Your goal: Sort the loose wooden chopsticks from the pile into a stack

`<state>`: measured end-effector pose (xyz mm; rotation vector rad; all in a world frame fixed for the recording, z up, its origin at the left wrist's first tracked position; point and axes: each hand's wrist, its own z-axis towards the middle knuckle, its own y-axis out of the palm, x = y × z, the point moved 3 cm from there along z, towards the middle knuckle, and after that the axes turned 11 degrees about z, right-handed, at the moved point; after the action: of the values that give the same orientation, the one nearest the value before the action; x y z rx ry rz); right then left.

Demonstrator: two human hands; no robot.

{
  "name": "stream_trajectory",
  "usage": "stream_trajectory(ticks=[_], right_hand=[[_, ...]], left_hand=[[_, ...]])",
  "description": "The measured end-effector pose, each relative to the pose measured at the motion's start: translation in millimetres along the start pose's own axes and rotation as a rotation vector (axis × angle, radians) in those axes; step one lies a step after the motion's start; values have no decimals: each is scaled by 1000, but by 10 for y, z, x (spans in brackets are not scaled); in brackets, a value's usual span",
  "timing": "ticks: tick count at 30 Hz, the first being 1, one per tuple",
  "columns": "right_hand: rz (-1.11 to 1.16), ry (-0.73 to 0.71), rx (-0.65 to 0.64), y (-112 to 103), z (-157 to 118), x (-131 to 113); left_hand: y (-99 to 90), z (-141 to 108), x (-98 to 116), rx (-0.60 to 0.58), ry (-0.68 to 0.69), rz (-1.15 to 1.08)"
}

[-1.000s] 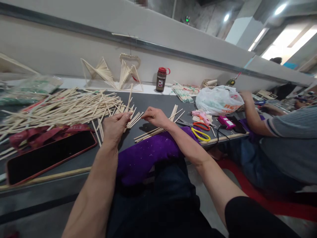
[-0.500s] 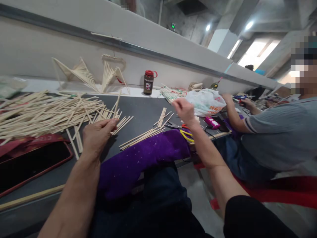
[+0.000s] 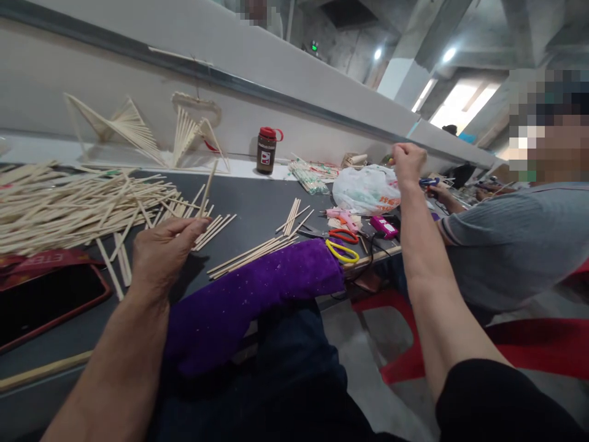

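Between thumb and fingers, my left hand (image 3: 168,248) pinches a thin wooden stick (image 3: 210,184) that points up. A large pile of loose wooden sticks (image 3: 69,209) lies beside it on the left. My right hand (image 3: 408,161) is raised and closed near the white plastic bag (image 3: 363,189); what it holds, if anything, is too small to make out. Several sticks (image 3: 257,255) lie along the purple cloth (image 3: 276,282), with a small crossed group (image 3: 292,218) behind them. Scissors with red handles (image 3: 343,236) and yellow handles (image 3: 341,252) rest at the cloth's right end.
Two fan-shaped stick structures (image 3: 124,132) stand by the wall. A brown bottle (image 3: 265,153) with a red lid, a pink glue gun (image 3: 343,218) and a phone (image 3: 50,301) are on the table. A person in a grey shirt (image 3: 519,239) sits at the right.
My right hand has moved right and up, from in front of the plastic bag to beyond its right side. My left hand still pinches the stick. The view has shifted slightly right.
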<state>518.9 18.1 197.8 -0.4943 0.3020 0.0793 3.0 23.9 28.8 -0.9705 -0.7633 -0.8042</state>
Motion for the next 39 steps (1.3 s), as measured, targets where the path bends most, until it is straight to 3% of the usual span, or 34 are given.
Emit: stream_trajectory(ticks=[2, 4, 9, 12, 16, 19, 21, 25, 28, 30, 33, 36, 39], right_hand=[[332, 60, -74, 294, -192, -449], [507, -8, -266, 657, -519, -1027], [701, -294, -755, 1409, -1556, -2441], [663, -533, -929, 1664, -2023, -3094], [465, -807, -1010, 1841, -2324, -3560], [382, -966, -1041, 1857, -2384, -3594], [364, -998, -1047, 1820, -2375, -3510], [345, -955, -1105, 1722, -2348, -3285], [307, -786, -1126, 1737, -2315, -3220], [268, -737, -1073, 1802, -2286, -3293], [275, -846, -1025, 1943, -2268, -3552], [286, -949, -1053, 2054, -2280, -3780], [231, -956, -1097, 2049, -2301, -3823]], left_hand=[[6, -63, 77, -65, 152, -99], [-5, -168, 175, -164, 245, -130], [109, -420, 360, -708, 386, -169], [180, -495, 344, -872, 389, -201], [225, -527, 297, -916, 392, -253], [240, -525, 282, -916, 397, -268], [247, -524, 280, -907, 387, -265], [214, -499, 296, -796, 357, -306], [100, -399, 271, -497, 213, -415], [5, -311, 204, -257, 47, -542], [-97, -189, 65, 27, -163, -697], [-143, -101, -51, 163, -270, -746], [-161, -66, -101, 211, -290, -801]])
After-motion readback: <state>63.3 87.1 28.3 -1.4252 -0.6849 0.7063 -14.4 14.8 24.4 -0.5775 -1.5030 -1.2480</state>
